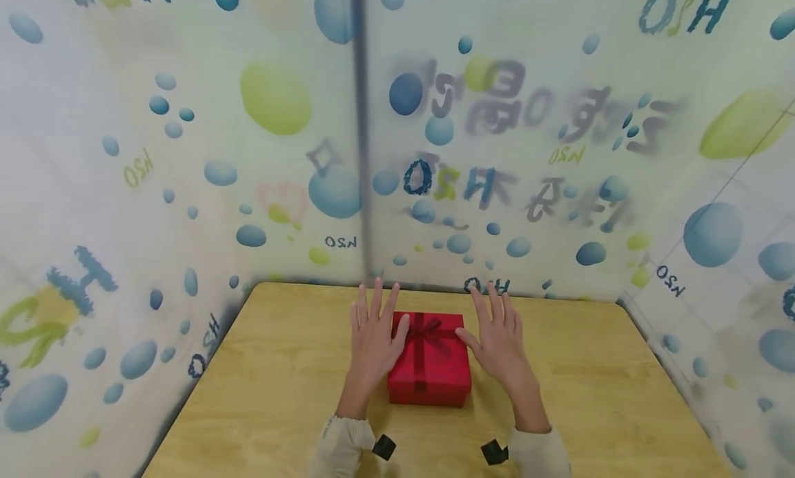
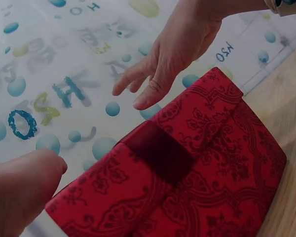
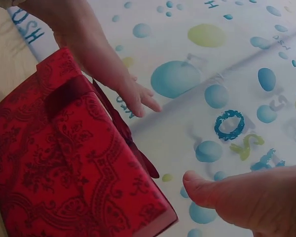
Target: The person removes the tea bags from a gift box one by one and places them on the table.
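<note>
In the head view, a red box [image 1: 444,364] sits on the surface [image 1: 279,367] between the left hand [image 1: 375,343] and the right hand [image 1: 502,347], a dark bow [image 1: 427,329] on top. Both hands' fingers are extended and released; the left thumb overlaps the box's edge. The left wrist view shows the patterned near side and the right hand beyond the box; whether the left thumb touches it, I cannot tell. In the right wrist view, the right thumb is apart from the box.

Hands [image 1: 375,340] [image 1: 500,347] apart, fingers [image 1: 376,302] seemingly straight
</note>
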Action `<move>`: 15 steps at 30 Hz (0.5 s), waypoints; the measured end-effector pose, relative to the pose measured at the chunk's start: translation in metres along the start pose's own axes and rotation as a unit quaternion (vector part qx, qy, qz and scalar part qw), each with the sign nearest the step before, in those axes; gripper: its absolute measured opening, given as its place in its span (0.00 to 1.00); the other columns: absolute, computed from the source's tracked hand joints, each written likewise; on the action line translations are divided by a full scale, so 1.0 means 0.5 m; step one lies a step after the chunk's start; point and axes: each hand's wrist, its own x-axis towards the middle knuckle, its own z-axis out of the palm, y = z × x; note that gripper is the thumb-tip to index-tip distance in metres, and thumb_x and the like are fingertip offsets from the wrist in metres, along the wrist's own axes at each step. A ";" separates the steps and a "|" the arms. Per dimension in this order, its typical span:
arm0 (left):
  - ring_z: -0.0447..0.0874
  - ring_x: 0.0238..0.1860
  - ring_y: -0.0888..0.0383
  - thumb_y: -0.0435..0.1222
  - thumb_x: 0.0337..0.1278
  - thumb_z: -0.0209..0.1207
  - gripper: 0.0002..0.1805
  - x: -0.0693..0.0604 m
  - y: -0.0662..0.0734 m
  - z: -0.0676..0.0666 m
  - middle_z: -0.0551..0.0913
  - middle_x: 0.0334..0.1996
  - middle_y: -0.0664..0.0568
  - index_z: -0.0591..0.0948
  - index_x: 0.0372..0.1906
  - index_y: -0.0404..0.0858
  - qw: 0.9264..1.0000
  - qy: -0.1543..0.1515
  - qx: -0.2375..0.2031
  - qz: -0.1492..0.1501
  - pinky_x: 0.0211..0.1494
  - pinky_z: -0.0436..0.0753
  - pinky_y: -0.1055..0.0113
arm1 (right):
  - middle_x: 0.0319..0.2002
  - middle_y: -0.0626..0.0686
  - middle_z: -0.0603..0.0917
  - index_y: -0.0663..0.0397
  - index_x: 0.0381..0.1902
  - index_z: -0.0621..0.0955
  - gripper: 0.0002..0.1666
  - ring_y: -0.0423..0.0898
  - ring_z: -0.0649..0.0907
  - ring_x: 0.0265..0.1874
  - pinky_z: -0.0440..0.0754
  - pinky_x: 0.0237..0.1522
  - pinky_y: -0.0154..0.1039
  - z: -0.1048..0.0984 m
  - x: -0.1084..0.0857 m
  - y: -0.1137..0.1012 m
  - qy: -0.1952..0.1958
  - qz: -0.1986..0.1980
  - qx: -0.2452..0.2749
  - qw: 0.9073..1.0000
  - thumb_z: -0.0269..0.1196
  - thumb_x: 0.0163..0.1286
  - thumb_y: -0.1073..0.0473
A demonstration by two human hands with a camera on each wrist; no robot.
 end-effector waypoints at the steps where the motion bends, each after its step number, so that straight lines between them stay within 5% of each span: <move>1: 0.38 0.83 0.34 0.50 0.77 0.53 0.37 -0.002 0.001 0.002 0.47 0.85 0.46 0.59 0.84 0.50 1.000 -0.002 0.000 -0.001 0.78 0.46 0.30 | 0.81 0.67 0.49 0.52 0.85 0.54 0.51 0.73 0.48 0.78 0.50 0.71 0.75 0.001 0.000 0.000 -0.007 0.001 0.001 1.000 0.65 0.75 0.44; 9: 0.35 0.83 0.33 0.51 0.75 0.52 0.38 -0.013 0.005 0.007 0.44 0.85 0.42 0.58 0.84 0.47 0.997 -0.067 0.000 -0.045 0.78 0.43 0.32 | 0.80 0.71 0.53 0.60 0.83 0.53 0.49 0.75 0.59 0.75 0.59 0.69 0.76 0.006 -0.005 -0.005 -0.138 0.049 0.015 0.989 0.61 0.78 0.45; 15: 0.32 0.83 0.35 0.52 0.76 0.51 0.38 -0.016 0.003 0.006 0.44 0.85 0.42 0.58 0.84 0.48 0.994 -0.088 -0.006 -0.062 0.79 0.41 0.33 | 0.75 0.73 0.63 0.64 0.83 0.52 0.46 0.73 0.68 0.72 0.65 0.68 0.72 0.002 -0.002 -0.013 -0.190 0.078 0.032 0.978 0.55 0.82 0.44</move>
